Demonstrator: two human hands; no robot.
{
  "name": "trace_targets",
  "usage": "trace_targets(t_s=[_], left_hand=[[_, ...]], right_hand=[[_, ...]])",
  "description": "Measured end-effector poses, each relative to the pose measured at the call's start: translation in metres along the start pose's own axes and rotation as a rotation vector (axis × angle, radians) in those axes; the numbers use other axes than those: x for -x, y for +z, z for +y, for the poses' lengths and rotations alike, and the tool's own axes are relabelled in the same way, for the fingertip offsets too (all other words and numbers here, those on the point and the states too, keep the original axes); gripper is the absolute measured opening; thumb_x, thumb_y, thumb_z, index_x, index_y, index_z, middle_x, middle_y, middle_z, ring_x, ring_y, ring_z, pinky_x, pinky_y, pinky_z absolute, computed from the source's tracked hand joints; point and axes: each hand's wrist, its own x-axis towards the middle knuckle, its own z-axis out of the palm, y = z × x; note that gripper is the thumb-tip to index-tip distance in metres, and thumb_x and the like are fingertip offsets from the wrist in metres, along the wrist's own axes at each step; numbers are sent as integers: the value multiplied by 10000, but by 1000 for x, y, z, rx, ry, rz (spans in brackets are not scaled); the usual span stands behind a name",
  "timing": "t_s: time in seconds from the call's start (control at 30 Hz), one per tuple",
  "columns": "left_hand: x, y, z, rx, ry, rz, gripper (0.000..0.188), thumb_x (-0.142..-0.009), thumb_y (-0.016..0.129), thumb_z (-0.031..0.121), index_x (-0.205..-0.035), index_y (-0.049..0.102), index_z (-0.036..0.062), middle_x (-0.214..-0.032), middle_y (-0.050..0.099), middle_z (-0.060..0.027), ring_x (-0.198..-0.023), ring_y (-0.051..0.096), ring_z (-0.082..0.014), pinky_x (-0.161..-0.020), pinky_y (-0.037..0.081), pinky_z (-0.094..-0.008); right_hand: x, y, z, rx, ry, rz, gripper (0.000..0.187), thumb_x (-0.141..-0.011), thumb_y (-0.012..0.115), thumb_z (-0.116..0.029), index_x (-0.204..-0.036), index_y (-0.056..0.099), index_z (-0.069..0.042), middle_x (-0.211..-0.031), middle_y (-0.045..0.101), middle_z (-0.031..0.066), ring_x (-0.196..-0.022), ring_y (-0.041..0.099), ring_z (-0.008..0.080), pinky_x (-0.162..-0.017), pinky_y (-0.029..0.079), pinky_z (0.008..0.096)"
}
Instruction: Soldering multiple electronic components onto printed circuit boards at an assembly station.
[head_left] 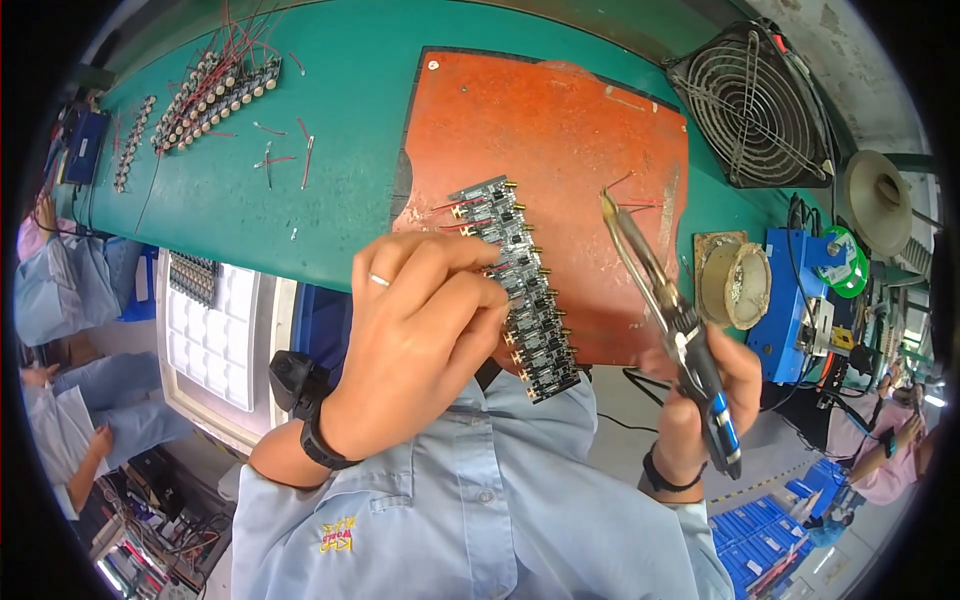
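Note:
My left hand [415,315] is closed on the left edge of a long black circuit board panel [532,290], which slants over the orange mat. Small gold connectors line the panel's right side, and short red wires [463,226] stick out from its upper left. In my right hand [735,375] is a soldering iron [688,335] with a dark grip and a thin metal tube along its shaft. Its tip points up and away over the mat, apart from the panel. Loose red wires [645,205] lie just right of the tip. My left fingertips partly cover the panel's middle.
The orange mat [540,120] lies on a green bench [330,60]. Wired boards [215,100] and loose wires stand at the far left. A fan [750,105], a round pot [735,285], a blue box [785,300] and a green spool [845,263] are at right. Other people sit at left.

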Motion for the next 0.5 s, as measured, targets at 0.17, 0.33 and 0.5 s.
trace_targets(t_s=[0.17, 0.33, 0.5], left_hand=[[-3, 5, -3, -43, -39, -6, 134, -697, 695, 22, -775, 597, 69, -1011, 608, -37, -989, 538, -246, -875, 359, -384], [-6, 5, 0, -46, -61, -13, 137, -689, 691, 13, -768, 592, 64, -992, 605, -41, -989, 534, -252, -877, 360, -383], [-6, 5, 0, -49, -72, -14, 134, -689, 690, 13, -764, 591, 61, -993, 602, -44, -992, 531, -253, -873, 363, -385]], right_hand=[[0, -15, -5, 344, -196, -126, 575, -682, 862, -247, -1093, 574, 32, -1034, 639, 196, -856, 647, 298, -730, 518, 381], [-8, -11, -14, 428, -193, -255, 502, -648, 870, -219, -1002, 622, 37, -921, 663, 190, -804, 653, 311, -705, 524, 387], [-10, -6, -15, 463, -143, -314, 445, -638, 857, -172, -963, 638, 39, -884, 667, 191, -805, 659, 317, -713, 529, 385]])
